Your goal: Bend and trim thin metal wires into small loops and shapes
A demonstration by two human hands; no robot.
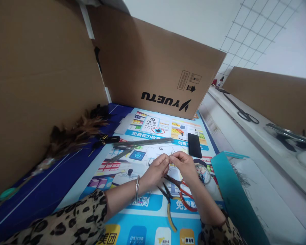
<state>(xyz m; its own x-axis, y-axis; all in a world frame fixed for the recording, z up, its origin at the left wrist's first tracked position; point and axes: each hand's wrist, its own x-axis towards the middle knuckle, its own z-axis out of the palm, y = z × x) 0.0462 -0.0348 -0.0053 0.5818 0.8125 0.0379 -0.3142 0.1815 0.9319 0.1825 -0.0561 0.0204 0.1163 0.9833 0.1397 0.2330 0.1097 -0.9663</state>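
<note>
My left hand (158,169) and my right hand (185,165) meet over a printed poster mat (142,211), fingertips pinched together on a thin wire (169,157) that is barely visible between them. Just below the hands lie red-handled scissors (185,194) and yellow-handled pliers (169,207). A bundle of thin grey wires (140,144) lies on the mat beyond my hands. A metal bangle sits on my left wrist.
A black phone (194,145) lies at the mat's far right. A feather duster (71,136) rests along the left cardboard wall. A cardboard box (153,64) stands behind. A teal box lid (234,200) is at right; black scissors (242,112) lie on the white ledge.
</note>
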